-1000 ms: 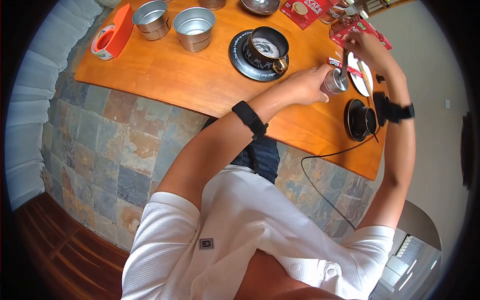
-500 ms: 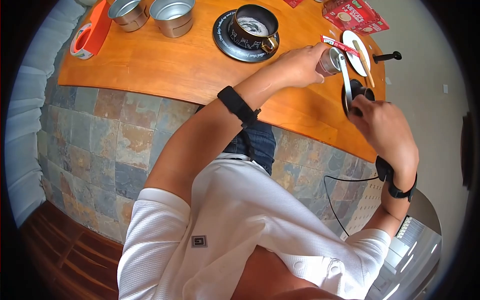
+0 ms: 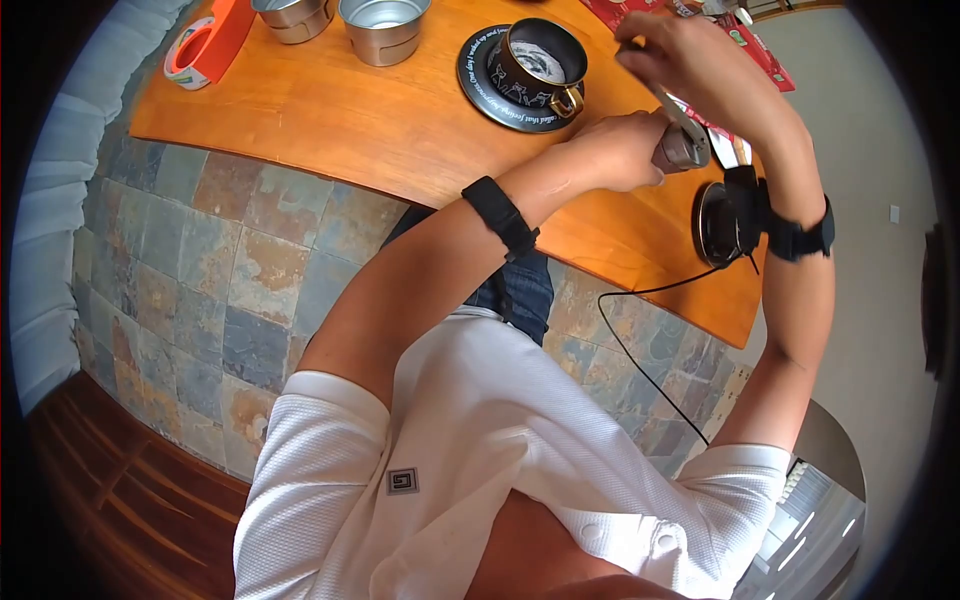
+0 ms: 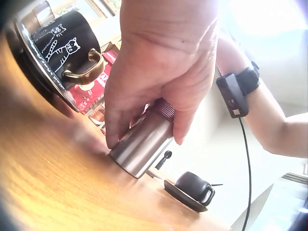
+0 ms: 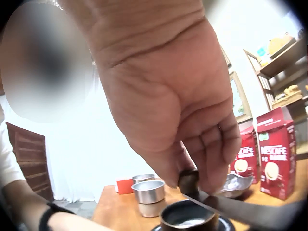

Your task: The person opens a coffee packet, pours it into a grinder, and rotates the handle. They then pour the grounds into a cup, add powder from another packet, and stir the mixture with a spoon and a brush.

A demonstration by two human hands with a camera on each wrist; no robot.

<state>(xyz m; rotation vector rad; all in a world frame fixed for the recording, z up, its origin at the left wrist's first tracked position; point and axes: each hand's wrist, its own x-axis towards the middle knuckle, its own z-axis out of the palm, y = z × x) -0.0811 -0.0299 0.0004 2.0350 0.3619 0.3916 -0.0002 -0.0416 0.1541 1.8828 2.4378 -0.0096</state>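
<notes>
My left hand (image 3: 625, 152) grips a metal hand grinder (image 3: 684, 150) around its body, and in the left wrist view the grinder's steel cylinder (image 4: 143, 143) is tilted over the table. Across its top runs a metal crank arm (image 3: 682, 115). The right hand (image 3: 710, 75) is beyond the grinder at the crank's outer end; in the right wrist view its thumb and fingers pinch the dark knob (image 5: 188, 182). Left of the grinder, a black cup with a gold handle (image 3: 515, 88) sits on a black saucer (image 3: 475, 95), with something whitish inside.
A smaller black cup (image 4: 191, 184) on its saucer stands at the table's right end, near a black cable (image 3: 640, 372). Metal cups (image 3: 385, 42) and an orange tape dispenser (image 3: 228, 45) are at the left. Red boxes (image 5: 275, 156) and a metal bowl (image 5: 238, 185) stand farther back.
The right hand has swung from the near side of the grinder to its far side, and the crank arm has turned with it. My left hand keeps its grip; the head view has shifted.
</notes>
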